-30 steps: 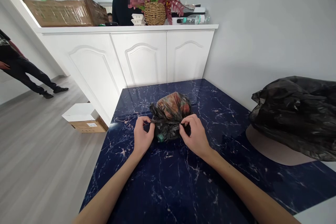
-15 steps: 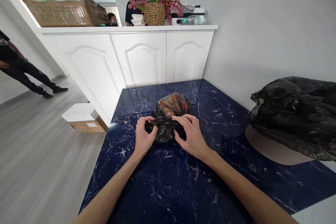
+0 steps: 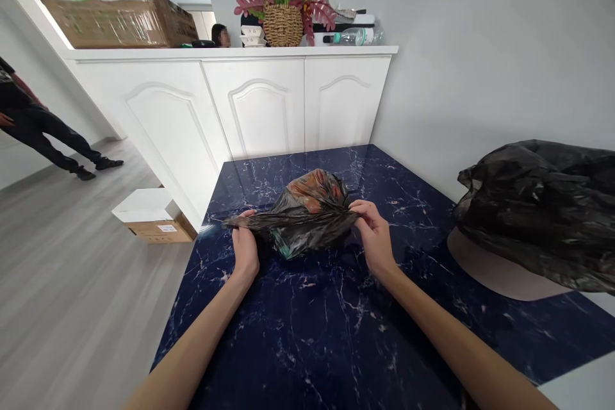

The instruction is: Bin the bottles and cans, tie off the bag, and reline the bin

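A thin black plastic bag (image 3: 307,224) lies on the blue marbled table (image 3: 307,346), with reddish-brown and orange contents showing through its far part and a patch of green near its front. My left hand (image 3: 246,246) is closed on the bag's left edge, fingers pinching the stretched film. At the opposite side, my right hand (image 3: 377,237) pinches the right edge between thumb and fingers. Between both hands the rim is pulled out into a taut, nearly straight band. What exactly lies inside the bag cannot be made out.
At the right, a larger black plastic bag (image 3: 538,211) rests on a pale rounded seat or support (image 3: 500,269). Behind the table stands a white cabinet (image 3: 266,115) carrying a cardboard box (image 3: 110,22), a flower basket (image 3: 283,25) and a plastic bottle (image 3: 355,36). A person (image 3: 43,122) stands at the left.
My hands have moved apart, the left one to the left and the right one to the right. The bunched rim of the bag is now spread wide between them.
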The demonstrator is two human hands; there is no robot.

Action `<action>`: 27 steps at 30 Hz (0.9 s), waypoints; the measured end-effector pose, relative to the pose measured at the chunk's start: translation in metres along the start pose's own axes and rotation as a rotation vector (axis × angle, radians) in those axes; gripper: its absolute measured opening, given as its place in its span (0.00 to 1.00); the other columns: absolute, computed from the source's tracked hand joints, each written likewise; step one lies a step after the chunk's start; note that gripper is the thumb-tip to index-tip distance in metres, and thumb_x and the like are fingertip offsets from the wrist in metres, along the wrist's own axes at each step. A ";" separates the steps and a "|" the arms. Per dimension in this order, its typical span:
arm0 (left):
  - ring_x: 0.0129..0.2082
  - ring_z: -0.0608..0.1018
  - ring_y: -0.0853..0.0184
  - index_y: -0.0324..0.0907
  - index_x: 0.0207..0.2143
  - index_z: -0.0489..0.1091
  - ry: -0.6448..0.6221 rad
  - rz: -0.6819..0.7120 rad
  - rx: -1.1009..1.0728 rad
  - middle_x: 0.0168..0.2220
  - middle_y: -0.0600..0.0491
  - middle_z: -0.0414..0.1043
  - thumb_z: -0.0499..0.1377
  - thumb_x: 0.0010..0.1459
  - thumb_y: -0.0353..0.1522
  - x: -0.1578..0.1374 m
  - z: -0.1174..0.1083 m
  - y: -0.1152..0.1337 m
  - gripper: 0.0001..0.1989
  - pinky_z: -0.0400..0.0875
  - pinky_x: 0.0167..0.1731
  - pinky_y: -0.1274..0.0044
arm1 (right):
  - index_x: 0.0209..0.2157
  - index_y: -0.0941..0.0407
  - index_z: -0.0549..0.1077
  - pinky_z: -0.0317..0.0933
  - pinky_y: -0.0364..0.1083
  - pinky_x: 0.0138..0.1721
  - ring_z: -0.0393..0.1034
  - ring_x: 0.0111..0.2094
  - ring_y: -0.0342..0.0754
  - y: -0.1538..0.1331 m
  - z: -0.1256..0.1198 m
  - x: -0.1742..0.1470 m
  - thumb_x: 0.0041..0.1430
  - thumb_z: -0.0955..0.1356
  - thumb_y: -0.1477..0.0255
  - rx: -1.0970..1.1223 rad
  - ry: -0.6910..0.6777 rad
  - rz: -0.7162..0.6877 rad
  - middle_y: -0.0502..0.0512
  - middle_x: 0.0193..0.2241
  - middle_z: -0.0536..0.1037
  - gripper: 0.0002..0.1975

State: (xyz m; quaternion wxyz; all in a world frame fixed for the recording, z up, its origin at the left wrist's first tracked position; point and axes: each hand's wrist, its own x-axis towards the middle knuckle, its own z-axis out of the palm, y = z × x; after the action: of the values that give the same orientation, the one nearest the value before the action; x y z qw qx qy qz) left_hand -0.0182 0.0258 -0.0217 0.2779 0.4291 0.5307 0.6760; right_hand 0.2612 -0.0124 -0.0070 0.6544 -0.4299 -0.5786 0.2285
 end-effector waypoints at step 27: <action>0.27 0.77 0.64 0.46 0.50 0.68 -0.739 0.995 0.552 0.35 0.52 0.79 0.54 0.67 0.28 -0.065 0.006 0.055 0.11 0.73 0.32 0.70 | 0.27 0.51 0.65 0.72 0.58 0.42 0.80 0.42 0.58 0.008 -0.017 0.008 0.64 0.69 0.51 0.435 -0.268 0.333 0.60 0.55 0.80 0.20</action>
State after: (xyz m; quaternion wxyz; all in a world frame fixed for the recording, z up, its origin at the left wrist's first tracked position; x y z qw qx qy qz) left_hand 0.0220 -0.0409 0.0126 -0.0229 0.8804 0.2934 0.3719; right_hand 0.2814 -0.0067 -0.0087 0.6025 -0.3344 -0.5189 0.5059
